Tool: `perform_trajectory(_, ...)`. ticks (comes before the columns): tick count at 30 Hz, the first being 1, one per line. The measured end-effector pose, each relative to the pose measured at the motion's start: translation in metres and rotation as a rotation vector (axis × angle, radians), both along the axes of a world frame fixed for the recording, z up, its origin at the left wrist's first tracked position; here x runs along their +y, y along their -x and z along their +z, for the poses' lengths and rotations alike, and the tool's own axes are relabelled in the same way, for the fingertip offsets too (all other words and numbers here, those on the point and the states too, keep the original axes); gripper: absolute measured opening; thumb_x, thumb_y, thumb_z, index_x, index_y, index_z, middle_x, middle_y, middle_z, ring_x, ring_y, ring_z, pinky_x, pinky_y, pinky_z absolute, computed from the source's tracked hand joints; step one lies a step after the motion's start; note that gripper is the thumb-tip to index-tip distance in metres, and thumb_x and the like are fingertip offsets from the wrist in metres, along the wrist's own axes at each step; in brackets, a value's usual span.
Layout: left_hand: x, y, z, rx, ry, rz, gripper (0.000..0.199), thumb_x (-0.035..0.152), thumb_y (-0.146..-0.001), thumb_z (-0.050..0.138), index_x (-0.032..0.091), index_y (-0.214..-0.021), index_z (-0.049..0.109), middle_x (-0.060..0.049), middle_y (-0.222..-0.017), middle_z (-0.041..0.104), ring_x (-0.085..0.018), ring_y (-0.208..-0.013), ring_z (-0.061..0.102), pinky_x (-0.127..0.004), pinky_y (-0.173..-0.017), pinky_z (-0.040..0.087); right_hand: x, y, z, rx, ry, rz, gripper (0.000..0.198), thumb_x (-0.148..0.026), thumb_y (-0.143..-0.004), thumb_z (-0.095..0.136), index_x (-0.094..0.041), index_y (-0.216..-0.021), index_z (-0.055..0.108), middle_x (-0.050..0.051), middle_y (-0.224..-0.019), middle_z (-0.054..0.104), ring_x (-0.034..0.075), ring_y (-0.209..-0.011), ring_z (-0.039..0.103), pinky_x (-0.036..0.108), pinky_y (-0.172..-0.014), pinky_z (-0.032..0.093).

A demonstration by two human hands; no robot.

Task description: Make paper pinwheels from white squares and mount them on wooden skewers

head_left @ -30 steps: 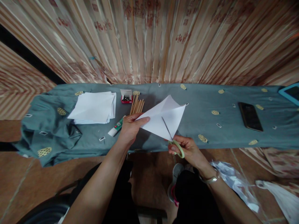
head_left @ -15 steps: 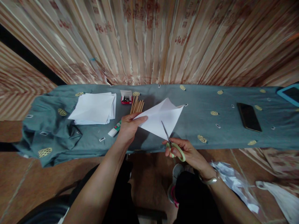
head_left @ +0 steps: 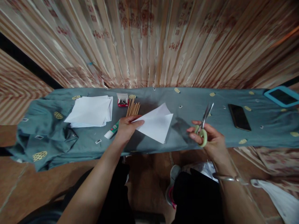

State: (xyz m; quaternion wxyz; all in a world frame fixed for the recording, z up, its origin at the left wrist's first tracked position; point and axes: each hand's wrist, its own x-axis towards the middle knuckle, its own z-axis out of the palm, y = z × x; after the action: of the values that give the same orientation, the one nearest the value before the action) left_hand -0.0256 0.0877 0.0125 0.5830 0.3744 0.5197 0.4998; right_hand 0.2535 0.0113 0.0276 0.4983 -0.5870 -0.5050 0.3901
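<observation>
My left hand [head_left: 128, 127] is closed on the left corner of a folded white sheet of paper [head_left: 156, 124], thumb on top. The paper is held over the cloth-covered surface, its folded layers parting a little at the upper right. To the right of the paper, my right hand [head_left: 209, 137] holds scissors [head_left: 202, 126] with pale green handles. Their blades are slightly apart, point up and away from me, and touch no paper. Just beyond my left hand lie several thin wooden sticks [head_left: 133, 108], and a green and white glue tube [head_left: 112, 129] lies beside it.
A stack of white paper [head_left: 88, 110] lies at the left, with a small red box of metal bits [head_left: 123, 101] near it. A black phone [head_left: 239, 117] and a blue-framed tablet [head_left: 282, 95] lie at the right. Behind the green cloth [head_left: 182, 99] hangs a pleated curtain [head_left: 144, 43].
My right hand has moved right with the scissors, away from the paper, and the blades have parted. My left hand still holds the paper, whose right corner looks shorter.
</observation>
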Motion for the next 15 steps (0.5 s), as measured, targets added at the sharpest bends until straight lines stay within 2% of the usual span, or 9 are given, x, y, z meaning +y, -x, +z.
perform_trajectory(4,-0.006,-0.014,-0.004,0.155,-0.023,-0.179,0.030,0.025,-0.052,0.079,0.018,-0.081,0.076,-0.004,-0.076,0.074,-0.017,-0.064,0.064,-0.025,-0.057,0.047,0.002,0.020,0.005,-0.338,-0.111,-0.053,0.058,-0.037,-0.069,0.077,-0.025,-0.122,0.056,0.005,-0.101,0.070,0.019,-0.086,0.063,0.034,-0.080,0.051)
perform_trajectory(7,-0.010,-0.023,-0.002,0.169,-0.008,-0.259,0.029,0.022,-0.050,0.078,0.017,-0.078,0.076,-0.004,-0.069,0.072,-0.016,-0.058,0.062,-0.023,-0.052,0.045,0.002,0.027,0.007,-0.500,-0.130,-0.018,0.055,-0.036,-0.074,0.072,-0.025,-0.125,0.054,0.005,-0.105,0.069,0.019,-0.085,0.063,0.035,-0.083,0.049)
perform_trajectory(11,-0.013,-0.029,0.001,0.121,0.049,-0.318,0.028,0.020,-0.048,0.078,0.016,-0.075,0.075,-0.002,-0.061,0.070,-0.013,-0.049,0.059,-0.022,-0.046,0.042,0.004,0.028,0.003,-0.535,-0.123,0.006,0.049,-0.037,-0.077,0.069,-0.023,-0.122,0.057,0.001,-0.083,0.069,0.015,-0.072,0.060,0.031,-0.076,0.049)
perform_trajectory(15,-0.013,-0.030,0.001,0.097,0.080,-0.315,0.036,0.026,-0.047,0.081,0.014,-0.080,0.073,-0.002,-0.067,0.071,-0.015,-0.056,0.061,-0.024,-0.053,0.046,0.007,0.027,-0.003,-0.433,-0.076,-0.008,0.046,-0.037,-0.074,0.070,-0.021,-0.117,0.061,-0.003,-0.071,0.065,0.012,-0.063,0.057,0.027,-0.067,0.047)
